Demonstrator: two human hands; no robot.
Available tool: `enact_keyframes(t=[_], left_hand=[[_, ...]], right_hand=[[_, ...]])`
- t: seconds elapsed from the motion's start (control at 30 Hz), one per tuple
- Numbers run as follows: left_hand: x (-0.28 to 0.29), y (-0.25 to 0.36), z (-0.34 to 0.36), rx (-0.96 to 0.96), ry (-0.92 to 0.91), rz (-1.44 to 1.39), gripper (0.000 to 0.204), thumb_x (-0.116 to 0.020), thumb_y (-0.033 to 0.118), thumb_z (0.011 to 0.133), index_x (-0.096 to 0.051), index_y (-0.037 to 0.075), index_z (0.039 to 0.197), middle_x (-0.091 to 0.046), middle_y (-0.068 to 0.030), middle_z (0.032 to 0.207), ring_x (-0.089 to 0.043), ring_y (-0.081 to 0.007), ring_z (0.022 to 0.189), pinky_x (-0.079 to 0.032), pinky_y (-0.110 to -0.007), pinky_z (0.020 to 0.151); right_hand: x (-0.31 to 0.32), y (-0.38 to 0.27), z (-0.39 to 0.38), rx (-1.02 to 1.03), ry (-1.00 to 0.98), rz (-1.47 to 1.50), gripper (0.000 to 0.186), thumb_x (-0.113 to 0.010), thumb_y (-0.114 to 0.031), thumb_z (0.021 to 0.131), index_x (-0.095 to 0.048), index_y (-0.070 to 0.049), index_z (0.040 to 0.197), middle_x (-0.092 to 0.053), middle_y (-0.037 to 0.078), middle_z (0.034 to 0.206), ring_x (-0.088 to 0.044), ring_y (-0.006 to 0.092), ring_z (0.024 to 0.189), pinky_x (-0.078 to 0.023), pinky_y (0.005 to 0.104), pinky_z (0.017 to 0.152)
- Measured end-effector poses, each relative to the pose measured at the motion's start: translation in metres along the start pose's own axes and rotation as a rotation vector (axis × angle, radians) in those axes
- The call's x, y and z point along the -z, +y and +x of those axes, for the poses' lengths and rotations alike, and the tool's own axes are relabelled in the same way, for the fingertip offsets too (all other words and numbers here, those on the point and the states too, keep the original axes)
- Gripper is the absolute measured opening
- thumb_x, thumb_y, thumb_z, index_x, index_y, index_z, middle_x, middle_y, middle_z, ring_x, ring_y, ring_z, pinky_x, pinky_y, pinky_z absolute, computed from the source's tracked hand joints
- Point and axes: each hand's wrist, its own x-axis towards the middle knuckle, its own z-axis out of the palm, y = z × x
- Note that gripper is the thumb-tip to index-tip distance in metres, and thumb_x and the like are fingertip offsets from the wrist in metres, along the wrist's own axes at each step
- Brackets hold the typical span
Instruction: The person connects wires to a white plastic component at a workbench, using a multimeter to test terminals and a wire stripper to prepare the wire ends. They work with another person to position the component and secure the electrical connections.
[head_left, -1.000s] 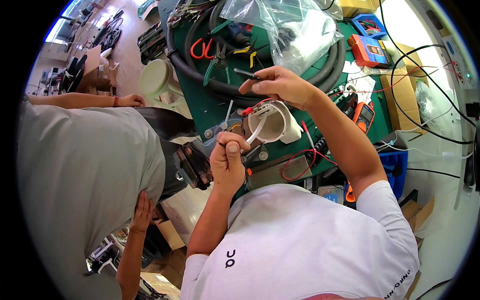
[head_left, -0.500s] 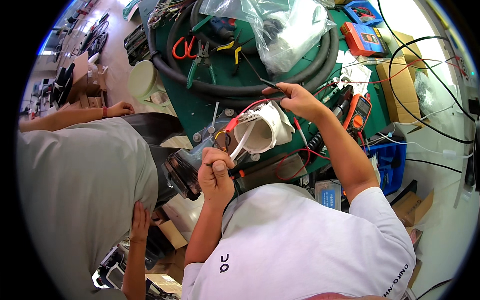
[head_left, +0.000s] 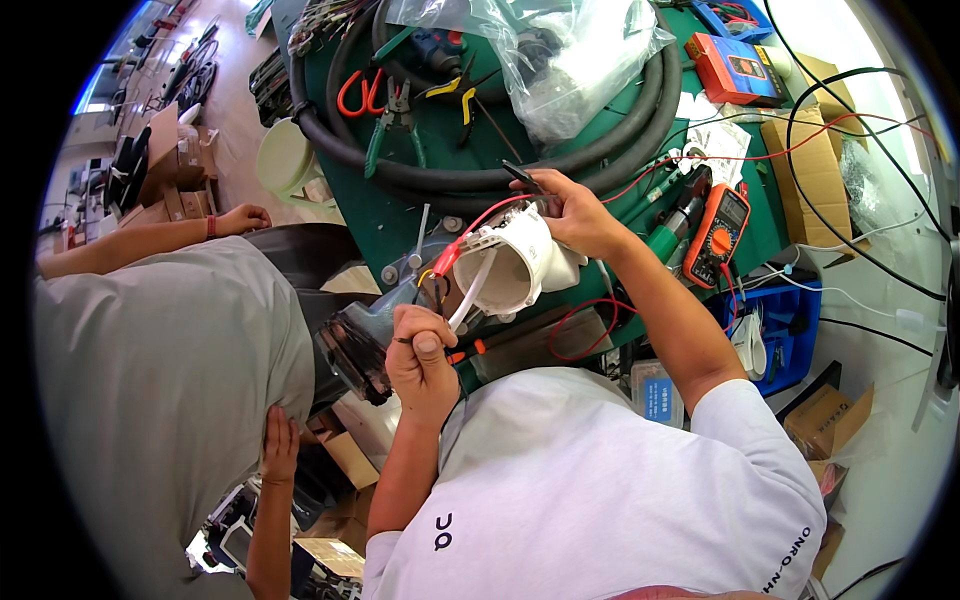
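My left hand (head_left: 422,362) is closed in a fist around the lower end of a white cable (head_left: 473,290). That cable runs up into the round mouth of a white plastic housing (head_left: 540,250) on the bench. Beside the mouth, a red alligator clip (head_left: 447,260) hangs by thin yellow and black wires (head_left: 432,284). A red lead arches from it over the housing. At the housing's far side, my right hand (head_left: 575,212) pinches a black probe-like piece (head_left: 520,176); its exact kind is unclear. The fingers partly cover it.
An orange multimeter (head_left: 720,238) lies to the right, near a blue bin (head_left: 790,335). Behind are a coiled thick black cable (head_left: 440,181), green-handled pliers (head_left: 396,125) and a clear plastic bag (head_left: 570,90). A person in grey (head_left: 180,370) sits at left.
My right hand has come nearer, down against the housing's far side, with the black piece. My left hand has shifted slightly left and down, still around the cable.
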Motion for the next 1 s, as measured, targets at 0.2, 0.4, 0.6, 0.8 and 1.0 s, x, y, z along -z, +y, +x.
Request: enact_keyframes(t=[0.2, 0.4, 0.6, 0.8, 1.0], left_hand=[[-0.001, -0.001, -0.001, 0.013, 0.012, 0.006, 0.037, -0.045, 0.032, 0.100, -0.050, 0.005, 0.075, -0.051, -0.0029, 0.070, -0.045, -0.0170, 0.074, -0.037, -0.028, 0.070], [-0.001, 0.001, -0.001, 0.002, 0.009, 0.037, 0.037, -0.044, 0.033, 0.100, -0.050, 0.005, 0.076, -0.050, -0.0029, 0.072, -0.045, -0.0161, 0.074, -0.038, -0.028, 0.070], [0.000, -0.003, -0.002, 0.001, -0.005, 0.020, 0.035, -0.044, 0.033, 0.100, -0.048, 0.006, 0.079, -0.047, -0.0031, 0.074, -0.044, -0.0142, 0.074, -0.037, -0.027, 0.070], [-0.003, -0.005, 0.005, 0.018, 0.003, -0.007, 0.035, -0.044, 0.033, 0.100, -0.049, 0.004, 0.081, -0.046, -0.0046, 0.077, -0.043, -0.0140, 0.074, -0.037, -0.027, 0.070], [-0.001, -0.001, 0.008, 0.014, 0.008, -0.050, 0.036, -0.044, 0.034, 0.100, -0.049, 0.004, 0.081, -0.046, -0.0046, 0.075, -0.042, -0.0144, 0.075, -0.037, -0.028, 0.073]], right_hand=[[-0.001, 0.010, -0.001, 0.018, 0.010, 0.084, 0.052, -0.066, 0.004, 0.078, -0.050, -0.002, 0.127, -0.055, 0.005, 0.120, -0.055, 0.0114, 0.102, -0.046, 0.0269, 0.089], [0.001, 0.013, 0.001, -0.007, 0.049, -0.020, 0.047, -0.068, 0.003, 0.078, -0.055, -0.005, 0.123, -0.061, 0.002, 0.105, -0.054, 0.0079, 0.086, -0.046, 0.0244, 0.078], [0.002, 0.000, -0.003, -0.041, 0.062, -0.128, 0.046, -0.069, 0.003, 0.077, -0.057, -0.003, 0.120, -0.061, 0.001, 0.101, -0.051, 0.0062, 0.080, -0.045, 0.0219, 0.073], [0.008, 0.017, -0.013, -0.048, 0.086, -0.017, 0.046, -0.070, 0.003, 0.077, -0.056, 0.000, 0.121, -0.062, 0.003, 0.112, -0.056, 0.0078, 0.097, -0.046, 0.0232, 0.086], [0.007, 0.013, -0.019, -0.060, 0.153, -0.054, 0.049, -0.071, 0.004, 0.075, -0.056, -0.001, 0.122, -0.063, 0.002, 0.105, -0.057, 0.0063, 0.087, -0.048, 0.0225, 0.079]])
